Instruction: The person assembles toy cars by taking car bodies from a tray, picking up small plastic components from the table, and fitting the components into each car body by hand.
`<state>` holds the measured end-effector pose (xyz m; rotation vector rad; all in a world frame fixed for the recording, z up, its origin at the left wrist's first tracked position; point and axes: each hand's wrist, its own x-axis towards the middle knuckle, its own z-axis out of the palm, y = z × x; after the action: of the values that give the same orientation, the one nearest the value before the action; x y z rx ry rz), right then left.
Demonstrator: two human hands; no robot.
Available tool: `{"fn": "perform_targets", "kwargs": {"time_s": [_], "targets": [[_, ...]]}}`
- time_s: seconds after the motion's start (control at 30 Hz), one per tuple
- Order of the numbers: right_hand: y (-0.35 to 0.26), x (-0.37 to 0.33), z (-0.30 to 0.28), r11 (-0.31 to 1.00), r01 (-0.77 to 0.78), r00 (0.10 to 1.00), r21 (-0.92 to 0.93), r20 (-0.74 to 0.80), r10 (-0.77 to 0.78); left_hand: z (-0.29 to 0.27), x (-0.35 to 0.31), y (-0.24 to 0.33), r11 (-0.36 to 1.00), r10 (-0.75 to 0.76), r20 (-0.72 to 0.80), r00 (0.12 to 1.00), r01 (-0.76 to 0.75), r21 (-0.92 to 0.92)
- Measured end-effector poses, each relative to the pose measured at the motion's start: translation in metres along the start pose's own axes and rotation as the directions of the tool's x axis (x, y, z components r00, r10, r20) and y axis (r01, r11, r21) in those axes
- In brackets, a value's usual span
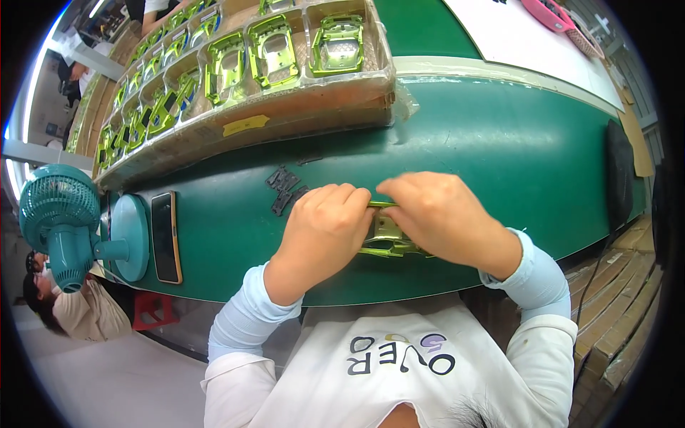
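Left hand: curled fingers gripped green frame;
Right hand: fingers nearly closed on its other side, likely for steadiness;
Black parts: lay beside left fingers, probably for reach.

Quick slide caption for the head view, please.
Both hands hold a lime frame at a green table, near black parts and a box of similar frames.

dark and purple letters are running upside down across the white shirt; a yellow label is sticking to the box, its print blurring beyond reading.
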<state>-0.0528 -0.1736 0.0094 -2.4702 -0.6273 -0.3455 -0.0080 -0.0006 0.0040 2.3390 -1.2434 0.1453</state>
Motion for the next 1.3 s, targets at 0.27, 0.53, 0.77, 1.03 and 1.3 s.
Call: {"fn": "perform_targets", "kwargs": {"time_s": [0.27, 0.53, 0.77, 1.03, 1.3], "targets": [[0.0, -0.001, -0.024, 0.988, -0.117, 0.993, 0.105, 0.001, 0.118, 0.008, 0.006, 0.009, 0.999, 0.036, -0.196, 0.98, -0.034, 0.016], [-0.012, -0.011, -0.032, 0.998, -0.041, 0.994, -0.048, 0.096, 0.046, 0.014, 0.004, 0.02, 0.997, 0.072, -0.005, 0.997, -0.072, 0.026], [0.006, -0.007, -0.026, 0.994, -0.074, 0.997, 0.081, 0.009, 0.073, 0.011, 0.014, 0.003, 0.978, 0.051, -0.189, 0.981, -0.087, -0.19], [0.01, 0.002, -0.028, 0.963, -0.265, 0.894, -0.041, 0.364, 0.262, 0.008, 0.008, 0.006, 0.994, 0.098, -0.103, 0.99, -0.103, -0.047], [0.006, 0.0, -0.018, 0.948, -0.285, 0.936, 0.142, 0.252, 0.244, 0.014, 0.007, 0.004, 0.995, 0.098, -0.115, 0.988, -0.095, 0.036]]}}
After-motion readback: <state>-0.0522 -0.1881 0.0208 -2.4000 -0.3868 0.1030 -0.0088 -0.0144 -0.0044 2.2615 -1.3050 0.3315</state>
